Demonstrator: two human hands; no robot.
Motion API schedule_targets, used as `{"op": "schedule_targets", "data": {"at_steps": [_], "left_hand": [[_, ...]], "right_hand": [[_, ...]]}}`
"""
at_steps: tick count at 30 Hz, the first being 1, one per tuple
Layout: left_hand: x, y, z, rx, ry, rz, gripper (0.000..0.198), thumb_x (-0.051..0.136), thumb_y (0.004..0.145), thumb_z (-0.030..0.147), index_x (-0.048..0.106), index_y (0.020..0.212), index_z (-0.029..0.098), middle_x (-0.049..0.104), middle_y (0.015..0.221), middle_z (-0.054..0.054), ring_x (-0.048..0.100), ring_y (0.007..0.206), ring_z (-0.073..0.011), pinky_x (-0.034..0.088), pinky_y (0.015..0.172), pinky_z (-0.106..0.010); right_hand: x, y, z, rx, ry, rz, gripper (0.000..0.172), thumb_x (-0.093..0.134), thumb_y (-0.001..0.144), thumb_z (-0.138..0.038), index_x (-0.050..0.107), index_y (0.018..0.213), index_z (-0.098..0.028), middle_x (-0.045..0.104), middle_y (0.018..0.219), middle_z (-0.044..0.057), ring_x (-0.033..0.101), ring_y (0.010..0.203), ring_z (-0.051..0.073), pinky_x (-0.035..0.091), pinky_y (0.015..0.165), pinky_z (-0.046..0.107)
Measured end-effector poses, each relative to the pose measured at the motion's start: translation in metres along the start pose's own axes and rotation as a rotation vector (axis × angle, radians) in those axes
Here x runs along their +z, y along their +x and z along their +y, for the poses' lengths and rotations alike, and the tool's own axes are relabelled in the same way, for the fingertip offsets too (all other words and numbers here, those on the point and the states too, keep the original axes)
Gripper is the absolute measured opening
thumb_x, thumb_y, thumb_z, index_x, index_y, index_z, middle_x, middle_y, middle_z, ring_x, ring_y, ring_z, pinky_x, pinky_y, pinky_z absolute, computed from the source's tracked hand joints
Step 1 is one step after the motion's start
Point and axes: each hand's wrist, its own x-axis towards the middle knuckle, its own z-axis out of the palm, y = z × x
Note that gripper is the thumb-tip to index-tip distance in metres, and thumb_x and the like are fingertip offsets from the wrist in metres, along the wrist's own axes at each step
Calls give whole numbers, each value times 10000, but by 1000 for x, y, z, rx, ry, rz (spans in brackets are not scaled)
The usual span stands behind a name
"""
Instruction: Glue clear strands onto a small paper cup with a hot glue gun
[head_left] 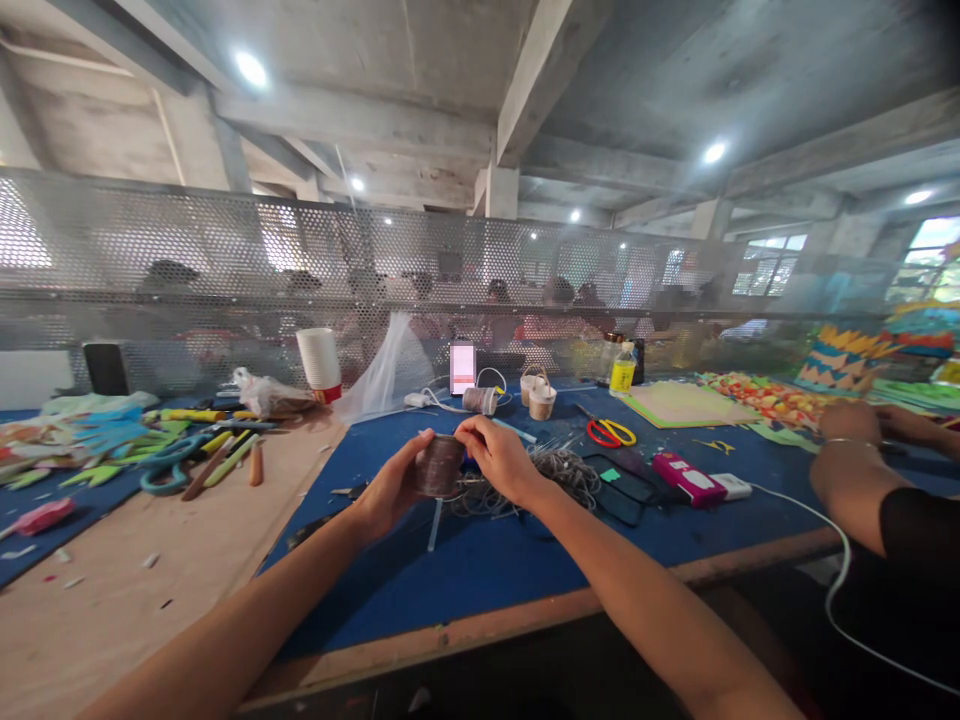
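My left hand is wrapped round a small brown cup-shaped basket held just above the blue mat. My right hand pinches at the basket's upper right rim, fingers closed. Behind and below the hands lies a tangle of grey cord. A thin pale stick lies on the mat under the basket.
Red scissors, a pink box, a lit phone, small baskets, a cord spool, a yellow bottle and stacked cups lie about. Tools sit left. Another person's arms rest at right. A perforated metal screen backs the table.
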Motion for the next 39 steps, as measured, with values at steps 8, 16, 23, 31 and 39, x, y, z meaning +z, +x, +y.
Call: {"op": "schedule_targets", "data": {"at_steps": [8, 16, 23, 31, 39], "left_hand": [[1, -1, 0, 17, -14, 29, 380, 633, 948, 483, 755, 965, 124, 798, 954, -143, 758, 805, -272, 626, 756, -400], [1, 0, 1, 71, -62, 53, 329, 645, 950, 430, 745, 921, 118, 790, 867, -122, 739, 717, -233, 607, 713, -348], [1, 0, 1, 101, -84, 44, 331, 667, 934, 437, 739, 913, 114, 787, 845, -116, 738, 699, -234, 610, 709, -347], [-5, 4, 1, 113, -136, 38, 302, 678, 932, 409, 746, 943, 115, 789, 840, -118, 743, 692, -243, 616, 680, -349], [-8, 4, 1, 77, -163, 25, 307, 672, 935, 406, 755, 999, 118, 797, 878, -136, 760, 751, -276, 619, 695, -370]], "right_hand": [[-1, -1, -5, -21, 1, -18, 157, 537, 1061, -275, 663, 1005, -200, 695, 820, 15, 651, 755, 154, 463, 735, 248], [0, 0, -1, 11, 62, -9, 180, 548, 1050, -325, 679, 1018, -207, 671, 783, 6, 629, 717, 155, 465, 721, 253], [0, 1, 1, 44, 155, -2, 171, 574, 1027, -330, 692, 1042, -208, 646, 734, -16, 617, 676, 147, 468, 708, 252], [0, 2, 4, 66, 167, 3, 176, 582, 1016, -331, 702, 1056, -208, 671, 740, -12, 636, 676, 151, 479, 708, 255], [-2, 3, 3, 59, 182, 5, 187, 577, 1012, -346, 703, 1029, -209, 661, 724, -16, 627, 663, 153, 474, 686, 252]]}}
